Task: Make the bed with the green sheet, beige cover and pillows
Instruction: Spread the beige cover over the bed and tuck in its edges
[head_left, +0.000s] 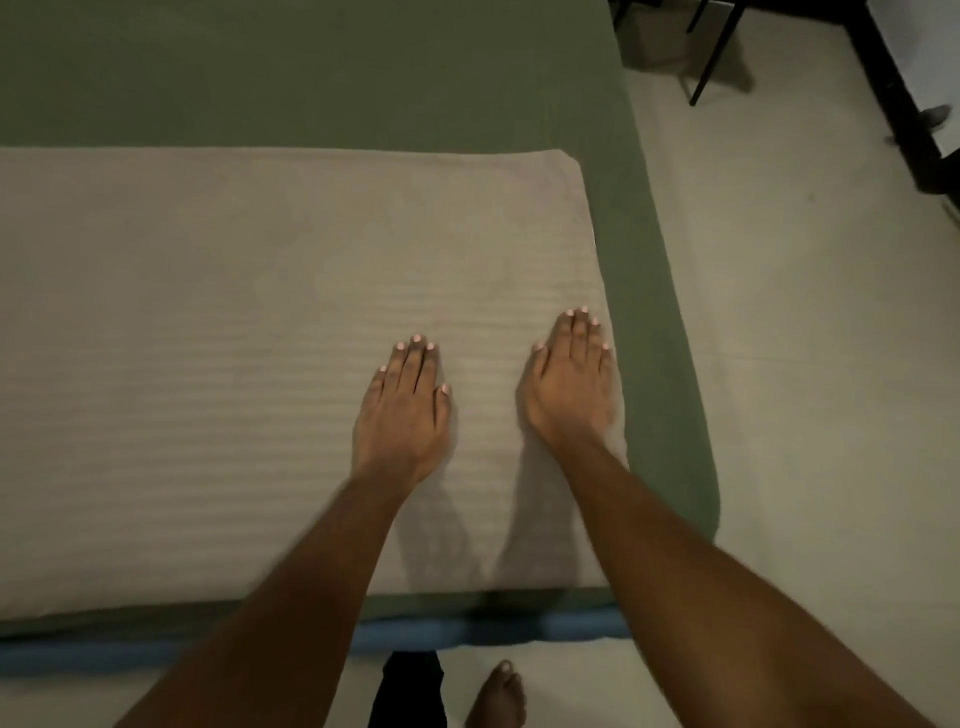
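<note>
The green sheet (311, 78) covers the bed (405, 636), showing along the far side and down the right edge. The striped beige cover (208, 338) lies flat on it at the near left, stopping short of the sheet's right edge. Pale floor (805, 364) lies to the right, with dark furniture legs (893, 93) at the far right. The left hand (402, 410) and right hand (569, 384) press palm down on the cover near its right edge, fingers straight and together. A bare foot (496, 696) stands nearest.
</note>
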